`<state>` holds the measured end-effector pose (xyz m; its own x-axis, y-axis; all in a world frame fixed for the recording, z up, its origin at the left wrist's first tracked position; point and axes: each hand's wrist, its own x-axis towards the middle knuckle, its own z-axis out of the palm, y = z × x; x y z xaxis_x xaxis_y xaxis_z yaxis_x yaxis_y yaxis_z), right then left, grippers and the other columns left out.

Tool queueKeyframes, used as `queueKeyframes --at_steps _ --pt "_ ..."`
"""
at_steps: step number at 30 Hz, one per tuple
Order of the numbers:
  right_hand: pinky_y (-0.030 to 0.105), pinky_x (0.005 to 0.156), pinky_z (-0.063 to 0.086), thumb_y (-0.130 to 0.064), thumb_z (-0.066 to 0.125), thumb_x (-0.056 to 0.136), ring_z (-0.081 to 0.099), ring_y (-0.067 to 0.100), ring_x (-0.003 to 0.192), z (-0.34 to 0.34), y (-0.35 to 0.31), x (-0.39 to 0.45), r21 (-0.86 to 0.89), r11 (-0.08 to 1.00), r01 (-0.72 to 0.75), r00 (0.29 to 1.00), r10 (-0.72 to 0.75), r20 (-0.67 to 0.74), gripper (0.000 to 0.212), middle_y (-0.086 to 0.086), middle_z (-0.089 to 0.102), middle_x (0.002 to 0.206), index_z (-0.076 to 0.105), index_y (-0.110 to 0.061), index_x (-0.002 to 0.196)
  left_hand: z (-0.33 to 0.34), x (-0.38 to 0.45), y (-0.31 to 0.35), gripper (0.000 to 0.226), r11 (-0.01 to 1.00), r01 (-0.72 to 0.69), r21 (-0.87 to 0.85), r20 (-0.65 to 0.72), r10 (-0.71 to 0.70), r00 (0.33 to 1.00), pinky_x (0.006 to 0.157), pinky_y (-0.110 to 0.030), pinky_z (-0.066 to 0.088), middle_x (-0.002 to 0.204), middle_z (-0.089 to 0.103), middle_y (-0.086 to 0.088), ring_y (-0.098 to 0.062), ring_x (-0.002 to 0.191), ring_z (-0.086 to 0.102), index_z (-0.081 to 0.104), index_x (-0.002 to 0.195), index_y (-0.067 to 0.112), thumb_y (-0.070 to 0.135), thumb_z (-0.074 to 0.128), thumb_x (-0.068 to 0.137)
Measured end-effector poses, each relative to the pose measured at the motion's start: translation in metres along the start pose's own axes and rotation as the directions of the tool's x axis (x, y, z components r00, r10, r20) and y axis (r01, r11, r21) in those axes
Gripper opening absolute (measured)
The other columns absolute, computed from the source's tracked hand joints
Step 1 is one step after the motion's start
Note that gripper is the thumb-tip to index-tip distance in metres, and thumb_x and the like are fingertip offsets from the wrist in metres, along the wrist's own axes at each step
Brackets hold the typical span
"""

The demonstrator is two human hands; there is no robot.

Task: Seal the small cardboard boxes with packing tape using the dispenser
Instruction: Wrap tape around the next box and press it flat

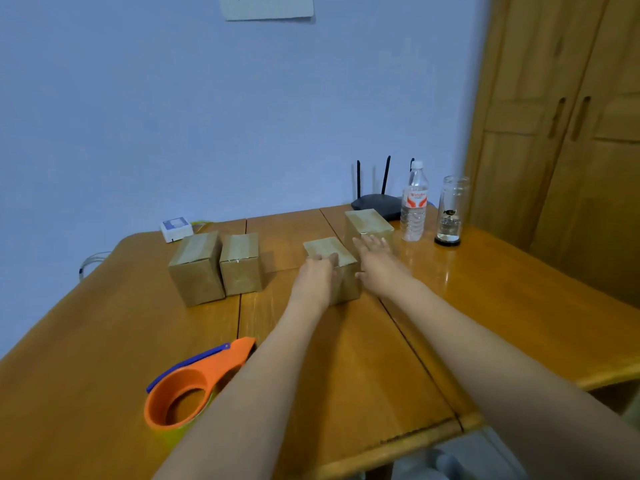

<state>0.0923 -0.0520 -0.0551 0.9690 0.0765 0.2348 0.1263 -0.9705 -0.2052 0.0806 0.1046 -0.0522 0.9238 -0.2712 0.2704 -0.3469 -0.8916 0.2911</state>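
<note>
Wooden table [346, 358] carries everything noted. On its near left lies the orange tape dispenser [194, 386], on its side, partly behind my left forearm, held by neither hand. Four small cardboard boxes stand farther back: a left pair — the outer box [197, 271] and its neighbour [240, 266] just beside each other — then the middle box [337, 271], and the far box [369, 225] behind it to the right. A black router [375, 202], a plastic water bottle [414, 206] and a glass jar [450, 213] stand at the far right edge; a white adapter [176, 228] sits by the wall.

My left hand [317, 275] grasps the middle box, fingers curled over its top near edge. My right hand [375, 258] is released — fingers straight, lying along the box's right side, fingertips reaching the far box's front.
</note>
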Motion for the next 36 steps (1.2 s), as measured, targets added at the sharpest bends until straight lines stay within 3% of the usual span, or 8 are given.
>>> queueKeyframes --at_steps 5,9,14,20,25,29,32,36 --pt "0.048 0.125 0.000 -0.024 0.067 0.094 -0.003 0.033 0.155 -0.014 0.029 0.049 -0.189 0.979 -0.081 0.996 0.073 -0.047 0.090 0.017 -0.003 0.168 0.008 -0.016 0.161 0.010 0.049 -0.006 0.061 0.998 0.009 0.060 0.049 -0.012 0.999 0.108 -0.041 0.043 0.145 0.043 -0.021 -0.036 0.132 0.045 0.041 0.149 0.019 -0.010 0.043 0.095" --pt "0.046 0.124 0.012 -0.017 0.071 0.091 0.008 0.034 0.154 -0.007 0.039 0.073 -0.177 0.981 -0.074 0.997 0.078 0.016 0.087 0.014 0.011 0.167 0.018 -0.021 0.160 0.019 0.085 -0.011 0.066 0.998 0.011 0.054 0.054 -0.014 0.998 0.109 -0.042 0.043 0.148 0.041 -0.021 -0.036 0.132 0.046 0.038 0.152 0.021 -0.011 0.042 0.095" --pt "0.039 0.122 0.019 -0.006 0.064 0.093 0.023 0.031 0.151 0.002 0.045 0.085 -0.136 0.990 -0.033 0.999 0.027 -0.043 0.079 0.012 0.028 0.162 0.022 -0.018 0.159 0.027 0.112 -0.010 0.055 1.000 0.004 0.026 0.058 -0.005 0.998 0.111 -0.044 0.041 0.149 0.040 -0.020 -0.037 0.135 0.043 0.040 0.151 0.018 -0.004 0.037 0.101" --pt "0.042 0.123 0.023 -0.007 0.064 0.089 0.031 0.034 0.145 -0.001 0.037 0.091 -0.177 0.982 -0.062 0.994 0.076 0.075 0.076 0.016 0.036 0.155 0.028 -0.014 0.155 0.031 0.121 -0.010 0.052 1.000 -0.012 0.025 0.138 0.009 0.990 0.113 -0.046 0.039 0.152 0.038 -0.019 -0.037 0.140 0.038 0.040 0.150 0.019 0.000 0.041 0.101" --pt "0.041 0.104 0.048 -0.008 0.058 0.092 0.054 0.030 0.122 -0.039 0.006 0.100 -0.191 0.979 -0.076 0.991 0.096 0.095 0.049 0.013 0.055 0.135 0.049 -0.011 0.140 -0.003 0.124 -0.004 0.047 0.992 0.017 0.121 0.203 -0.042 0.978 0.114 -0.071 0.002 0.163 0.019 -0.013 -0.039 0.152 0.002 0.039 0.152 0.027 0.018 0.034 0.106" --pt "0.039 0.099 0.047 -0.015 0.059 0.096 0.053 0.032 0.125 -0.051 -0.038 0.101 -0.163 0.984 -0.069 0.993 0.084 0.083 0.049 0.011 0.052 0.139 0.045 -0.008 0.142 -0.041 0.108 -0.018 0.045 0.978 0.057 0.202 0.114 -0.081 0.990 0.113 -0.073 -0.001 0.163 0.023 -0.009 -0.037 0.152 0.006 0.043 0.149 0.025 0.031 0.032 0.106" --pt "0.039 0.109 0.038 -0.028 0.055 0.100 0.044 0.031 0.136 -0.042 -0.075 0.104 -0.154 0.988 -0.024 0.994 0.039 0.098 0.049 0.012 0.049 0.147 0.046 -0.009 0.144 -0.069 0.092 -0.056 0.045 0.954 0.127 0.272 0.056 -0.147 0.988 0.113 -0.073 0.001 0.161 0.027 -0.010 -0.039 0.151 0.009 0.042 0.149 0.027 0.033 0.032 0.106" --pt "0.048 0.119 0.028 -0.057 0.056 0.094 0.036 0.032 0.143 -0.020 -0.137 0.113 -0.091 0.992 0.086 0.987 -0.072 0.144 0.073 0.012 0.041 0.155 0.039 -0.017 0.152 -0.099 0.069 -0.122 0.047 0.905 0.252 0.342 -0.008 -0.266 0.964 0.113 -0.073 0.008 0.160 0.029 -0.008 -0.040 0.150 0.011 0.038 0.150 0.032 0.035 0.033 0.104"
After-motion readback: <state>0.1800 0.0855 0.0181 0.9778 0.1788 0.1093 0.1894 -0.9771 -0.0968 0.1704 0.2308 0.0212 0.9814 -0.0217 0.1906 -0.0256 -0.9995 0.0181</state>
